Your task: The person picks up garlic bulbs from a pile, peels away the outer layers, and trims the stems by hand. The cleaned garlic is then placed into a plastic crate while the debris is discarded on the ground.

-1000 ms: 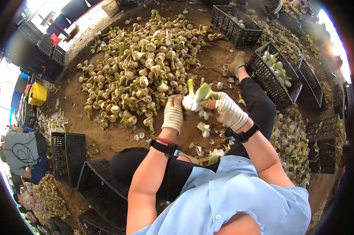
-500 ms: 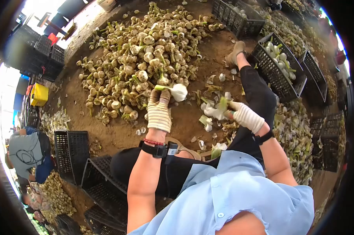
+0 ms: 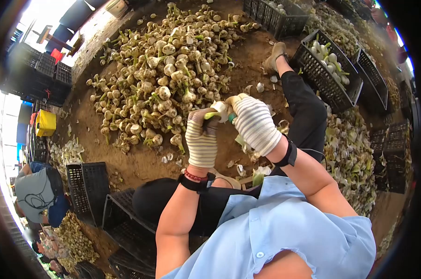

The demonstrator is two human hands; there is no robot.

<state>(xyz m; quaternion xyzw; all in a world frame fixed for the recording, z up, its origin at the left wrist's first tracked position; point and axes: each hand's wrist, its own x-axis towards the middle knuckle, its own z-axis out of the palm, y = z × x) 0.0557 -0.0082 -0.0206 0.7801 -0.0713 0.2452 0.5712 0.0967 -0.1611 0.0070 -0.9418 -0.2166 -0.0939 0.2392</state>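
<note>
Both my hands wear striped knit gloves. My left hand (image 3: 202, 138) grips the green stalk of a white garlic bulb (image 3: 219, 109) held in front of me. My right hand (image 3: 253, 122) closes over the bulb from the right, its fingers wrapped on the head. A large pile of unpeeled garlic bulbs with stems (image 3: 166, 69) lies on the dirt floor just beyond my hands. My black-trousered right leg stretches out to the right toward a black crate of cleaned bulbs (image 3: 328, 69).
Peeled skins and green trimmings (image 3: 350, 158) heap up at the right. Empty black crates (image 3: 84, 186) lie at lower left; another crate (image 3: 275, 16) stands at the top. A person in a grey shirt (image 3: 36, 193) crouches at far left near a yellow box (image 3: 45, 122).
My right hand, which had dropped away to the right with torn skins, has come back up onto the bulb. My left hand has kept hold of the stalk and pulled in slightly.
</note>
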